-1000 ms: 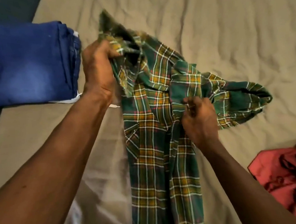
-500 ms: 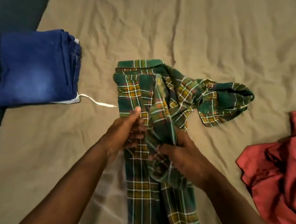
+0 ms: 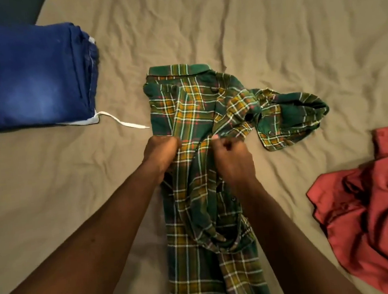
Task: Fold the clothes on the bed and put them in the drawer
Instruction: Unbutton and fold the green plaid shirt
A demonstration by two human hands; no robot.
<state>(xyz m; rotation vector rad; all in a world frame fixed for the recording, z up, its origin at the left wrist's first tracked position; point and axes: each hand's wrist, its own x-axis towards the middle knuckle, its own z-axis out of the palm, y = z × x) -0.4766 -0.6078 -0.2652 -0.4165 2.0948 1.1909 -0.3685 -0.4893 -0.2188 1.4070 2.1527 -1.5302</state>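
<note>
Gripping the plaid shirt point(image 3: 192, 113) mid-body: left hand point(image 3: 162, 153) fisted on the left edge, right hand point(image 3: 233, 156) pinching a fold at the placket. Lying lengthwise on the bed point(image 3: 271, 31), collar away, lower body running off the near edge of view. Right sleeve point(image 3: 292, 115) bunched loose beside the right hand; likely to skew the fold or trap creases if not flattened first. Folded blue jeans point(image 3: 35, 77) far left, white cord point(image 3: 125, 123) ending at the shirt edge; possible snag. Crumpled red garment point(image 3: 374, 204) right, well apart, not yet folded.
</note>
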